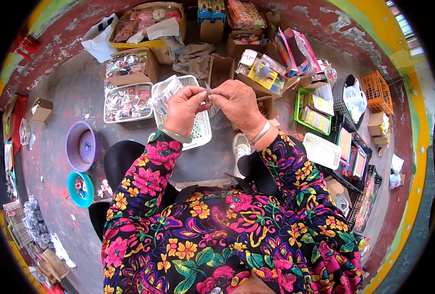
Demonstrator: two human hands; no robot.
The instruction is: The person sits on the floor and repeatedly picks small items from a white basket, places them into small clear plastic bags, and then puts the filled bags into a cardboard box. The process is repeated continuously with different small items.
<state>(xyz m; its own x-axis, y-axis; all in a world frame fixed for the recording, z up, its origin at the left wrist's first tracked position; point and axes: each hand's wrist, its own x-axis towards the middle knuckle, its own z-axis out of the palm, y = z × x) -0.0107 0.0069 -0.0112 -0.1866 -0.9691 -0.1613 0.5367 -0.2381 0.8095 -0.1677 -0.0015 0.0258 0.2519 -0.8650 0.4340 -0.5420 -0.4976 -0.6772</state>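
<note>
One small grey piece [208, 90], pinched in the fingers of left hand [182, 109] and right hand [241, 105]; visible tip pointing far, long axis roughly near-to-far.

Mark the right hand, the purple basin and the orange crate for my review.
Right hand [240, 104]: head view, back of the hand.
Purple basin [71, 146]: head view, left wall.
Orange crate [377, 92]: head view, lattice side.

A basket [205, 129] lies beneath the hands [184, 109]; 2 basins [75, 148] left, a crate [378, 93] right, cartons [211, 32] beyond.
</note>
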